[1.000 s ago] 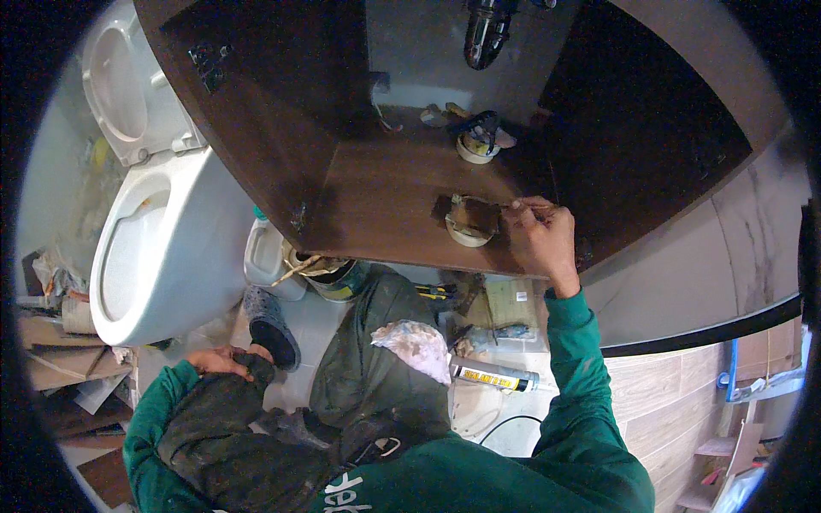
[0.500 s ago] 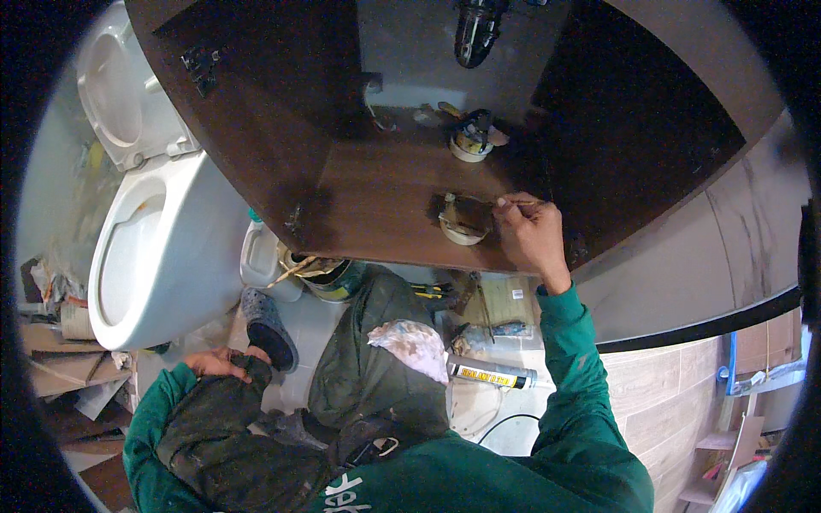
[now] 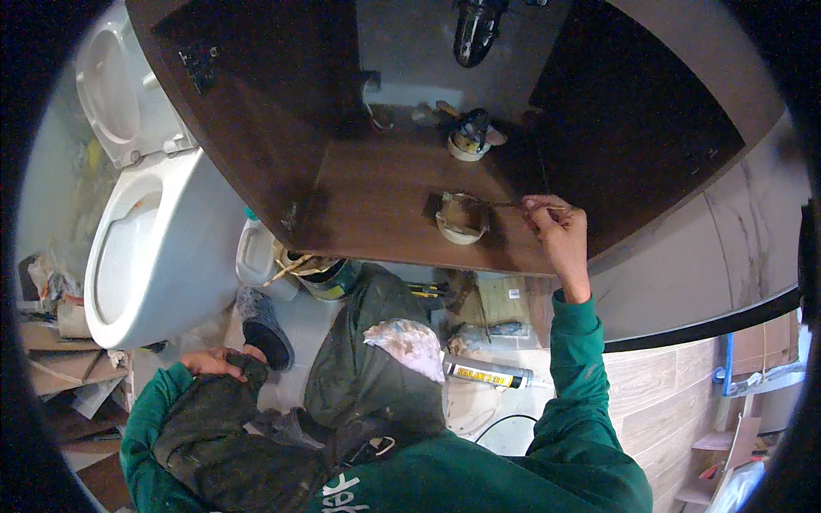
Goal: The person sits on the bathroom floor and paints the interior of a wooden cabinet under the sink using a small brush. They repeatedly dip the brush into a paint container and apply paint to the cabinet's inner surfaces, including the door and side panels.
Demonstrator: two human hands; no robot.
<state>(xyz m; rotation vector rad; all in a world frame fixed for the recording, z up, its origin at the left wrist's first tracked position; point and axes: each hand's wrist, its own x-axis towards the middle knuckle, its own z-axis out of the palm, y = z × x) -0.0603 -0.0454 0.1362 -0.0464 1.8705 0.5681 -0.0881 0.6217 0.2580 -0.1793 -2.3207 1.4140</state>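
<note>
Inside the low brown cabinet [image 3: 385, 184], my right hand [image 3: 558, 235] pinches a thin brown stick [image 3: 505, 204]. Its far end reaches over the rim of a small white tub [image 3: 460, 236] near the cabinet's front edge. Brownish matter shows in that tub; whether the stick's tip touches it I cannot tell. Behind stands a second white tub [image 3: 467, 156] with dark, crumpled things in it. My left hand [image 3: 218, 364] lies on my bent knee, fingers resting over the dark trousers and holding nothing.
A black drain pipe [image 3: 475, 38] hangs at the cabinet's back. To the left stands a white toilet [image 3: 150, 248]. By my knees are a dark bucket [image 3: 329, 284], a white jug [image 3: 256, 255] and a sealant cartridge [image 3: 486, 374]. A stained cloth [image 3: 406, 346] lies on my leg.
My right hand has moved right and slightly down with the stick, away from the near tub. My left hand stays on the knee.
</note>
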